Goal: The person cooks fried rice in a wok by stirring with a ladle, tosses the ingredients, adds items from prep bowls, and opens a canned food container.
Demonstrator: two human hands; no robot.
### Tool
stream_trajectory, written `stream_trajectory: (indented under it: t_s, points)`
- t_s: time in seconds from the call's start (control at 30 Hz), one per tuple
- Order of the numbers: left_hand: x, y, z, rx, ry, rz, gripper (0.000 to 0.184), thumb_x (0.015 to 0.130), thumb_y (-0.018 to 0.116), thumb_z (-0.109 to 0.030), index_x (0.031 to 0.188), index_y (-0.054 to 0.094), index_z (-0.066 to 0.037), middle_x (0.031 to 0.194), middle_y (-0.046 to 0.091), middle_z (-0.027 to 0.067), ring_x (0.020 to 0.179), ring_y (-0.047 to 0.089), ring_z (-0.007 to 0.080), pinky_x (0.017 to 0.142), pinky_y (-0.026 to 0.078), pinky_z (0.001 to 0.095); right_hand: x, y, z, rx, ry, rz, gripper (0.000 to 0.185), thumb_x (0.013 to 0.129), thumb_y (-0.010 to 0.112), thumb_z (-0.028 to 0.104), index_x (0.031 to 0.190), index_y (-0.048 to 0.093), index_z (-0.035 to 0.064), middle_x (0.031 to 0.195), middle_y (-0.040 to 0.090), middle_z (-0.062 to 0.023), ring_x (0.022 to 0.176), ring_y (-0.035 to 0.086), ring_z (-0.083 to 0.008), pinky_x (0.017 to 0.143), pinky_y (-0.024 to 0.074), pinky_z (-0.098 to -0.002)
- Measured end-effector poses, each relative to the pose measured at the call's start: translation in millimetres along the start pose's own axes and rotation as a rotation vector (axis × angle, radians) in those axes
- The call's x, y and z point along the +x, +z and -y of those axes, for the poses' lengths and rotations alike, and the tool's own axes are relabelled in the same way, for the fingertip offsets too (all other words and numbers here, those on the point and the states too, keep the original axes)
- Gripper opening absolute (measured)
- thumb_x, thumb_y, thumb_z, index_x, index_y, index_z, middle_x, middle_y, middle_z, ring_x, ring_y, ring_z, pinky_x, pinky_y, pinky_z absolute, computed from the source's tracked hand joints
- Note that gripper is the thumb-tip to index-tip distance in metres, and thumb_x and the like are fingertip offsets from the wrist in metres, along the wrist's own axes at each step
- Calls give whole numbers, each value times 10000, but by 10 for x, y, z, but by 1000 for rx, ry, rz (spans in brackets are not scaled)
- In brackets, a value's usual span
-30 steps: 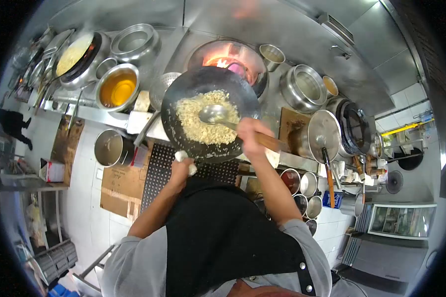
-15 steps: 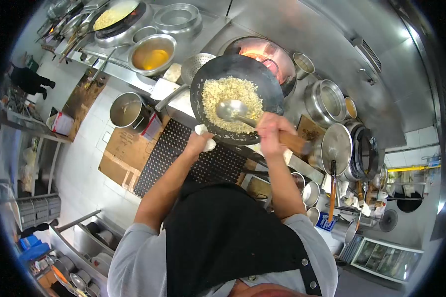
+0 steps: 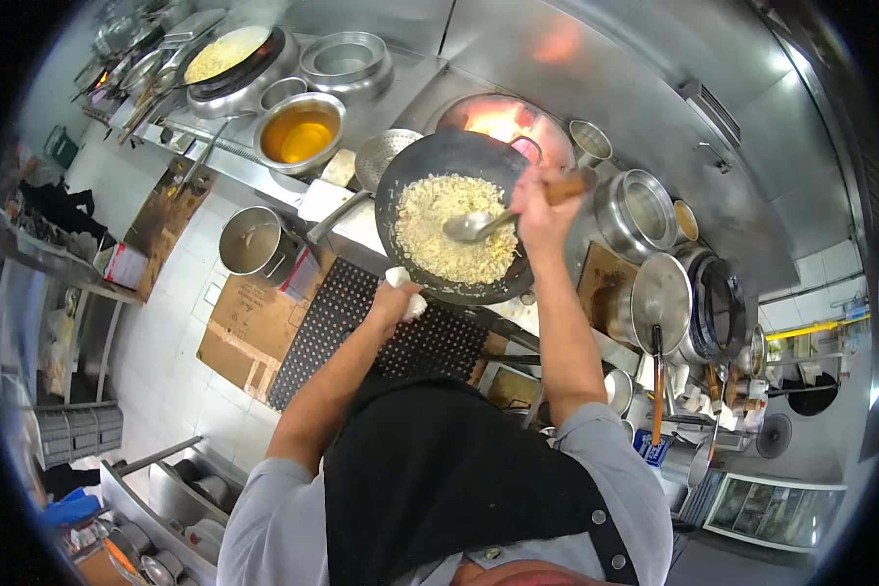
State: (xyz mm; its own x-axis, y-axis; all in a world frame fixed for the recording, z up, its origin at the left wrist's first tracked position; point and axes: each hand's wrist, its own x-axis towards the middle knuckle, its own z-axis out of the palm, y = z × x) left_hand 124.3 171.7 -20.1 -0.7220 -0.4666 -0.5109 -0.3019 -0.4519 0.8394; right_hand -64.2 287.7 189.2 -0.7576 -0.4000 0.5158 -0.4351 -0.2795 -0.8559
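A black wok [image 3: 479,156] with pale, crumbly rice-like food [image 3: 435,210] in it is in the middle of the view, its far side next to the burner flames. My left hand [image 3: 394,303] is closed around a white cloth [image 3: 412,301] at the wok's near left edge. Above the wok's right side, my right hand [image 3: 545,210] grips the wooden handle [image 3: 568,186] of a metal ladle [image 3: 471,228]. The ladle's bowl rests on the food.
Flames [image 3: 503,119] burn behind the wok. A strainer [image 3: 386,156] and a bowl of orange liquid [image 3: 300,134] stand to the left. Lidded pots and a sieve [image 3: 661,293] are to the right. Black mat [image 3: 332,337] on the floor; another person is at far left.
The ladle handle has swung upward and away with my right hand, and the wok sits slightly lower in view than half a second ago. The camera view has turned since the first frame.
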Motion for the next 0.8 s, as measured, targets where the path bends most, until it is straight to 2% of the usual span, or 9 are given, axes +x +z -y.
stream_trajectory:
  t_s: [0.1,0.27,0.37,0.5,0.53,0.63,0.7,0.77,0.8]
  points:
    - [1,19,28,-28,17,2,189,899,641,-166,1022,608,-26,789,652,83,584,636,196,415,471,322,-124,-202,-499,120,-42,-166,250,1013,543,91,768,513,54,651,517,-26,550,472,-107,522,408,-281]
    - [17,18,-8,-1,-5,-5,195,891,639,-164,1031,615,-30,789,650,78,583,626,192,415,468,322,-21,-200,-180,44,17,-4,355,1020,597,189,694,577,53,616,542,19,566,483,-60,524,377,-261]
    - [21,23,64,-37,-5,-45,198,890,641,-168,1022,619,-22,797,658,83,589,628,193,416,470,326,-59,-261,-455,166,-125,-224,312,1005,618,149,713,574,48,632,551,4,530,482,-72,500,372,-253]
    - [30,30,7,-57,15,-19,211,895,643,-133,1051,633,9,836,671,103,612,634,203,450,495,345,-125,-208,-197,177,6,21,287,1020,589,187,784,580,24,667,577,-28,572,527,-93,531,421,-278]
    - [-32,36,-15,-61,1,-19,201,895,644,-132,1038,633,9,836,672,106,614,635,207,460,496,351,-193,-157,-21,126,-40,4,293,1065,483,152,797,506,37,666,501,-47,573,477,-114,540,404,-283]
    - [23,3,23,-67,-20,37,185,895,639,-123,1029,630,4,826,669,103,621,637,207,463,491,352,-287,-55,-446,232,-155,-62,269,1056,488,138,807,522,42,671,504,-39,568,484,-118,531,407,-294]
    - [-17,42,-12,-37,-21,-12,181,893,639,-121,1027,634,1,826,669,101,622,637,205,462,490,350,-306,36,-370,150,-82,-44,289,1052,467,130,785,533,41,644,514,-32,567,499,-119,539,419,-298]
    - [-36,57,-46,-6,-29,-56,177,892,638,-119,1026,637,-3,825,669,100,624,637,203,462,488,347,-416,-61,-28,-355,-214,233,316,1026,505,114,720,527,36,606,532,-46,556,531,-139,531,427,-309]
    - [-56,56,-30,-28,-25,-50,170,879,660,-136,984,634,-5,810,667,99,609,637,210,447,487,350,-621,-154,219,-356,-282,223,320,1007,532,98,692,519,37,596,539,-57,547,538,-152,521,422,-308]
